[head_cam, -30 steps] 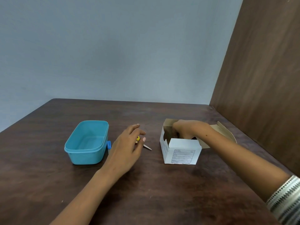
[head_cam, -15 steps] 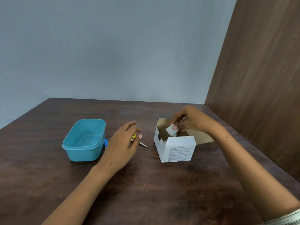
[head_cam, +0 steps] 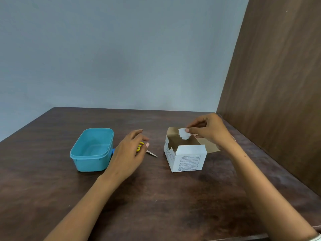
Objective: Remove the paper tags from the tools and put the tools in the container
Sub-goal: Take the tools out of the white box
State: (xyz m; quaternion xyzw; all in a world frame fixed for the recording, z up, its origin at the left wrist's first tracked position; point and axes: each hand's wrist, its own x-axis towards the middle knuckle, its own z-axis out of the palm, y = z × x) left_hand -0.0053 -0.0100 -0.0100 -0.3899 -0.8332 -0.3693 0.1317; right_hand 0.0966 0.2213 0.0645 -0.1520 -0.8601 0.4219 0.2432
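Surface: a dark brown wooden table [head_cam: 156,197] carried all items; a grey wall stood behind it and a brown wooden panel to the right.
Container: a teal rectangular plastic container [head_cam: 93,149], lid off, stood on the table left of centre.
Box: a small white cardboard box [head_cam: 186,158] with printed label and raised flaps stood right of centre, well apart from the container.
Tool: a small pair of scissors with yellow handles [head_cam: 146,150] lay on the table between container and box, its metal tip pointing toward the box; the handles were largely hidden.
Left hand: the left hand [head_cam: 129,153] hovered over the scissors' handles, fingers relaxed and slightly spread; contact with the scissors could not be determined.
Right hand: the right hand [head_cam: 211,130] was raised above the box opening, thumb and fingertips pinching a small white paper piece [head_cam: 183,134].
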